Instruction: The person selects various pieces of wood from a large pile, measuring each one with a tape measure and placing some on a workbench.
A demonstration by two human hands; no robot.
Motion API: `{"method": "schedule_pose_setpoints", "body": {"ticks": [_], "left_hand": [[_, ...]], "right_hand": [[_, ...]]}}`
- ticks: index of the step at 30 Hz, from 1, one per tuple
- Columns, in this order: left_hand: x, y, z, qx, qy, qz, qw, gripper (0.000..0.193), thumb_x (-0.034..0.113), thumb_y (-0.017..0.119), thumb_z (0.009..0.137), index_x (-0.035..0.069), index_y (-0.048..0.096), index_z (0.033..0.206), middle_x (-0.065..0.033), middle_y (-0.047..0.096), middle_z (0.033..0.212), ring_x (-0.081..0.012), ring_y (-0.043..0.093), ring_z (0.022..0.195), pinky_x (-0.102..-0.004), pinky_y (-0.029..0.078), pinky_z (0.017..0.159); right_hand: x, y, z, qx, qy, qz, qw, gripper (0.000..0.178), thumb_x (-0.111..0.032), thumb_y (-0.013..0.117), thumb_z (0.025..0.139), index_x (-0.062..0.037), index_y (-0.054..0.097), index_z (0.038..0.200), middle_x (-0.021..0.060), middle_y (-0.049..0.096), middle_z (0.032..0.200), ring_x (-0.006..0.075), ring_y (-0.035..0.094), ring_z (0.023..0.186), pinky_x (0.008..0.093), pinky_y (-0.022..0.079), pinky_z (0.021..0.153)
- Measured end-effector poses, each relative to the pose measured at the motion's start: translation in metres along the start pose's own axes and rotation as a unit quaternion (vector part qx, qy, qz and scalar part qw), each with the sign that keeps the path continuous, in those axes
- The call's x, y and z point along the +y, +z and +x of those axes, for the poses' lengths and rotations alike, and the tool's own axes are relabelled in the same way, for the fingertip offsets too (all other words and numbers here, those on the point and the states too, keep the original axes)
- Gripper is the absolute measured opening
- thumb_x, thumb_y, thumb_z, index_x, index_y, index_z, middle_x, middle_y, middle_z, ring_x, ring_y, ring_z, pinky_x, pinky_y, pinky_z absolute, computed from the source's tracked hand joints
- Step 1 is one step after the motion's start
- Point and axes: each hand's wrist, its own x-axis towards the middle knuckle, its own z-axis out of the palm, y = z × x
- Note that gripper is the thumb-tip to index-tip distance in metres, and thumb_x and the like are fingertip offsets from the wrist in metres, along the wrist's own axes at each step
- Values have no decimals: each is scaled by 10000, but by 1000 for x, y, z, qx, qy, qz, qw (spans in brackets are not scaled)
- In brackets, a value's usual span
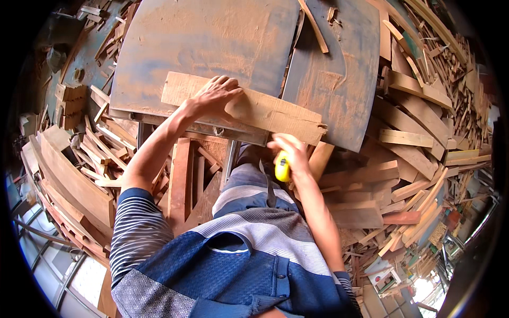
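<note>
A rough wooden plank (265, 108) lies across the near edge of a dusty grey metal table (201, 42). My left hand (214, 94) presses flat on the plank's left half, fingers spread. My right hand (290, 151) is at the plank's near edge, towards its right end, closed around a yellow tape measure (282, 167). A dark strip hangs down from the tape measure over my lap.
Piles of wood offcuts and boards (419, 138) lie on the right. Long planks (69, 180) and more scraps are stacked on the left. A thin wooden stick (314, 26) rests on the table's far side, by a gap between the metal plates.
</note>
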Motion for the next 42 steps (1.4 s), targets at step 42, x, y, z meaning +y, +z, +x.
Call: {"method": "schedule_pose_setpoints", "body": {"ticks": [42], "left_hand": [[54,28,-61,128,-86,99,983,854,506,891,654,-1,596,1275,-292,383,1518,-460,329,1446,-583,285,1208]], "right_hand": [[45,-37,-87,-54,72,22,996,457,-297,645,984,-6,583,1331,86,708,932,128,651,841,253,516,760]]}}
